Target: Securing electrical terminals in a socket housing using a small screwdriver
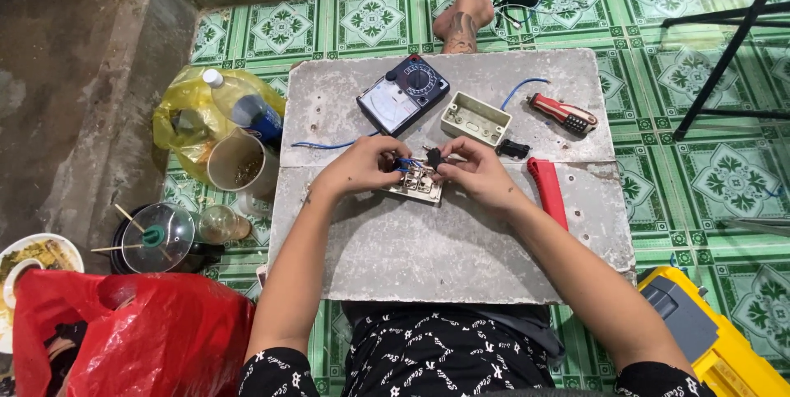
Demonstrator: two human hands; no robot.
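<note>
Both hands are meeting over the middle of the bench, where we are pinching the blue wires (409, 163) with our left hand (362, 168) and gripping a small black part (433, 156) with our right hand (476, 173), directly above the switch plate (418, 186) lying flat between them.

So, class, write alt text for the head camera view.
Both hands, left hand and right hand, hold a small beige switch plate with blue wires over a grey stone slab, beside a dark analogue multimeter.
</note>
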